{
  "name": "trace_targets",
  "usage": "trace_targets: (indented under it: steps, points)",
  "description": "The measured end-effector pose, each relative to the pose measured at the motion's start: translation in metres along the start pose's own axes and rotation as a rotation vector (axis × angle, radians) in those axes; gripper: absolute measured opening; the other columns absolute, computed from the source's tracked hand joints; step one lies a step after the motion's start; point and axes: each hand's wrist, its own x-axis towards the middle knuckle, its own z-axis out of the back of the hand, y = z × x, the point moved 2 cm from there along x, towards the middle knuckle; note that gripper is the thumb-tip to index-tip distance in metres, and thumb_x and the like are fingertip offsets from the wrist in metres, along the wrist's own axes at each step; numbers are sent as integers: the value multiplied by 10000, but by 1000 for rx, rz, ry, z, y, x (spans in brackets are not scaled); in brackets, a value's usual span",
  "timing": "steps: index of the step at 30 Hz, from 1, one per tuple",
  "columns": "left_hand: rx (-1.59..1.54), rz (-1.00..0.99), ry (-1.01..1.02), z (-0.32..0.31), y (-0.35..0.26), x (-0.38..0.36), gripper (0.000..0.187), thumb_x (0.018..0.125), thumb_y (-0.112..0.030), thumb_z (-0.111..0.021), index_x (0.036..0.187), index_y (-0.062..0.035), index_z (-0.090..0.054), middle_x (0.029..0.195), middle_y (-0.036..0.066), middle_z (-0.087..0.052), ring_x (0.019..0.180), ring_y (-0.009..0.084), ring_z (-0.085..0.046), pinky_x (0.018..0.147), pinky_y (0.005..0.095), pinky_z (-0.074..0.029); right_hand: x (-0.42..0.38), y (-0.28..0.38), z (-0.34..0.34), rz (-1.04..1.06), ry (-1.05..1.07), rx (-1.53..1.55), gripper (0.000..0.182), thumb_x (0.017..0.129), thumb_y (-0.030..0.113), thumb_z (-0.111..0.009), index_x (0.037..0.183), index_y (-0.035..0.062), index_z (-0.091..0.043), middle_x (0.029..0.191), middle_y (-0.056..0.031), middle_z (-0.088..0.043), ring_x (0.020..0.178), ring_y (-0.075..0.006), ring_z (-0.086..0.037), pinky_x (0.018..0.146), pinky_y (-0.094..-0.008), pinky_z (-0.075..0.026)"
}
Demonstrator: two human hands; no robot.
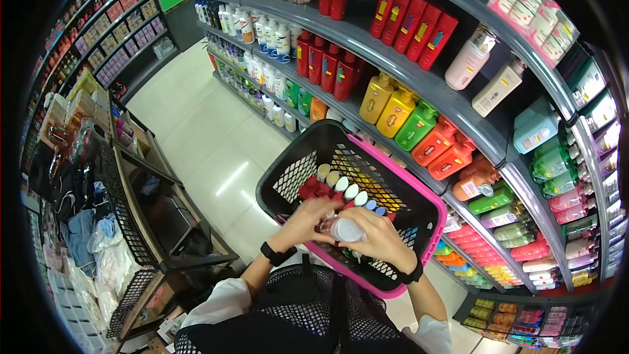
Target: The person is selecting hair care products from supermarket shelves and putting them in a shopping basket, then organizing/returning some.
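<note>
A black shopping basket with a pink rim (432,213) is in front of me, several bottles with white, yellow and blue caps standing in it. Over its near side, my left hand (306,221) and my right hand (378,236) are both closed around a bottle with a pale round end (347,230). That end is turned up toward me. Red items (313,187) lie in the basket beside my left hand. The fingers partly hide the bottle's body.
Shelves (367,46) of bottles curve from the upper left to the right, with red bottles (414,26) and yellow pump bottles (396,111) nearest. A wooden-framed cart (147,223) with clothes and bags stands at the left. Pale tiled floor (196,118) lies between.
</note>
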Motion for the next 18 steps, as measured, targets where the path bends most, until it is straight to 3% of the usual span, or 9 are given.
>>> trace_targets:
  steps: [2, 4, 6, 7, 11, 16, 18]
  points:
    - [259, 100, -176, 21, 39, -8, 839, 647, -305, -824, 1351, -66, -434, 1329, 224, -454, 1249, 399, -414, 1023, 455, -351, 18, -15, -14, -4, -65, -20, 558, 648, 210, -806, 1134, 66, -570, 1069, -135, -624, 944, -341, -626, 780, -407, -522]
    - [433, 364, -455, 37, 79, -20, 823, 682, -215, -798, 1374, -42, -386, 1330, 241, -440, 1249, 420, -404, 1035, 459, -342, 37, -34, -31, -73, -118, -25, 544, 646, 211, -809, 1112, 67, -569, 1058, -137, -624, 937, -343, -627, 767, -404, -520]
    - [520, 563, -610, 29, 142, -46, 761, 720, -97, -727, 1377, -4, -354, 1303, 253, -453, 1197, 431, -451, 981, 461, -398, 55, -58, -56, -125, -130, 5, 540, 643, 218, -813, 1099, 66, -567, 1054, -139, -621, 937, -343, -625, 769, -403, -515]
    - [292, 753, -540, 33, 156, -50, 649, 738, -8, -647, 1340, -26, -407, 1204, 245, -522, 1065, 433, -543, 879, 465, -466, 64, -69, -70, -177, -144, 38, 535, 639, 226, -816, 1085, 66, -566, 1051, -141, -619, 936, -342, -624, 771, -403, -511]
    - [231, 626, -573, 36, 155, -48, 508, 755, 38, -591, 1240, -95, -516, 1058, 191, -604, 910, 416, -603, 788, 473, -496, 90, -105, -126, -191, -65, 101, 519, 637, 261, -810, 1063, 75, -578, 998, -139, -600, 937, -341, -608, 797, -420, -491]
    - [171, 672, -570, 36, 155, -50, 514, 759, 37, -593, 1247, -110, -519, 1111, 177, -598, 949, 403, -600, 807, 461, -498, 98, -164, -210, -234, 80, 103, 532, 607, 181, -807, 1070, 45, -583, 982, -151, -598, 921, -342, -618, 778, -412, -497]
    - [147, 657, -586, 37, 153, -50, 524, 760, 36, -594, 1255, -118, -518, 1123, 173, -595, 969, 399, -595, 811, 455, -499, 96, -179, -238, -261, 222, -94, 557, 604, 177, -795, 1094, 46, -565, 1009, -161, -588, 924, -348, -620, 772, -426, -515]
